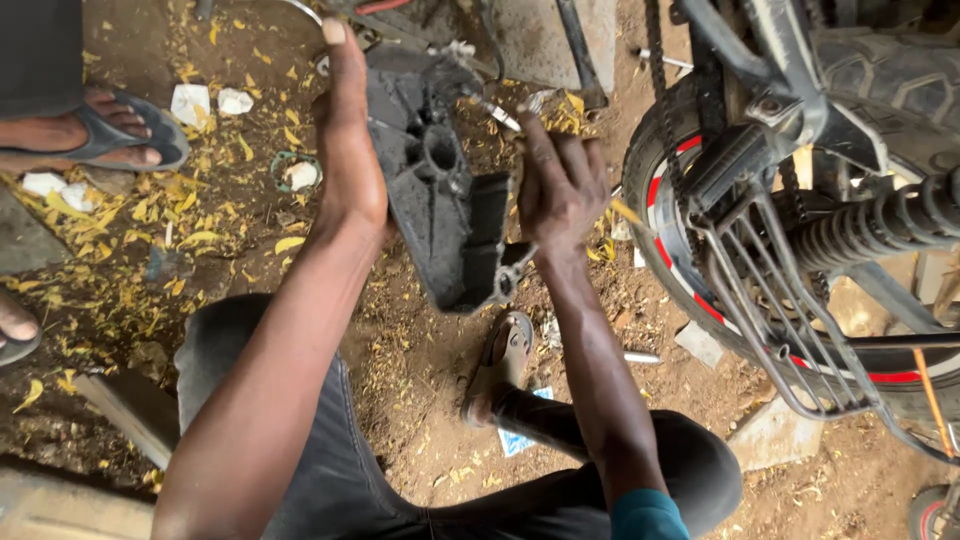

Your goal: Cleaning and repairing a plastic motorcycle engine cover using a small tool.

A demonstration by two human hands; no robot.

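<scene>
A dark, greasy metal engine casing (445, 205) is held up in front of me above the dirt ground. My left hand (350, 140) presses flat against its left side, fingers stretched upward. My right hand (560, 185) grips the casing's right edge, and a small silver bolt or tool (500, 115) sticks out just above its fingers. Whether the right hand also pinches that silver piece I cannot tell.
A motorcycle's rear wheel (700, 300) with red rim stripe, chain, spring and metal guard (770, 260) stands at the right. Another person's sandalled foot (95, 135) rests at upper left. My own sandalled foot (500, 365) is below the casing. Yellow leaves and scraps litter the soil.
</scene>
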